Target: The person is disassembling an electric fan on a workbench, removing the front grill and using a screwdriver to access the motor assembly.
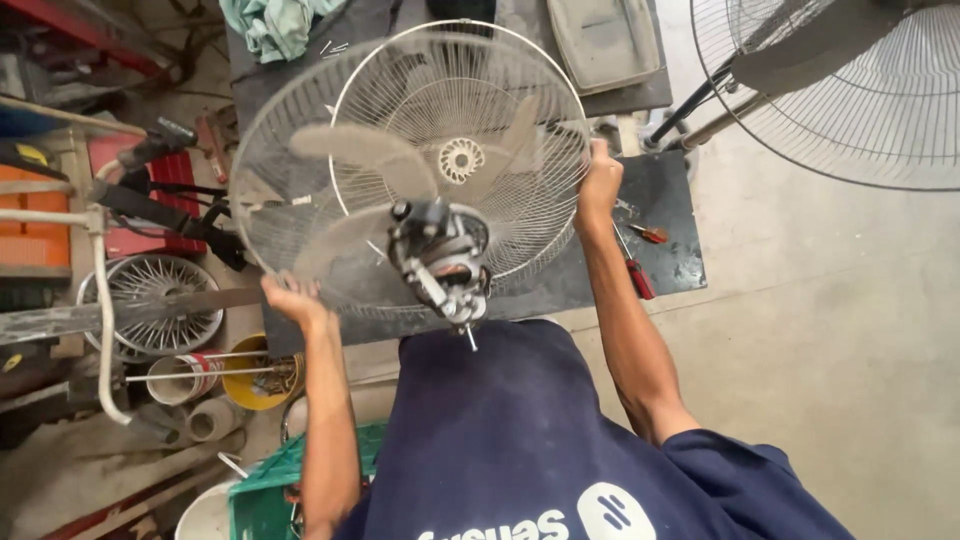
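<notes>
Holding the fan cage point(300, 150) aloft, left hand point(292, 298) and right hand point(600, 180) clamped on its rim; next likely seating the front grille point(520, 90).

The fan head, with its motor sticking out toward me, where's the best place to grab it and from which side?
Probably by the cage rim, at opposite sides from outside, as the left hand and right hand do now. The fan head is wide and round, and its wires are thin. The motor at the centre looks knobbly and awkward.

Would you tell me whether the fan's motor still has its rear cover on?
Off: the motor shows bare metal parts behind the wire guard.
</notes>
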